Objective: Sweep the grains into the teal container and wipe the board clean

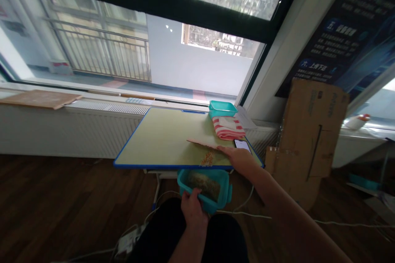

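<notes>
My left hand [194,208] grips the near rim of a teal plastic bin [226,197], held just below the table's front edge above my lap. Greyish-brown matter, too blurred to name, lies inside the bin. My right hand [239,157] is closed on one end of a thin flat strip of cardboard [202,143], which stands on edge over the tabletop. Between the strip and the front edge lies a small pile of orange-brown grains or crumbs [207,158] on the pale yellow-green table [166,131].
A second teal bin [222,109] stands at the table's back right corner. Before it lies a folded red-and-white striped cloth [228,127], with a phone [242,145] nearer me. Large cardboard [311,139] leans at the right. White cables [256,215] cross the floor near a power strip [128,241].
</notes>
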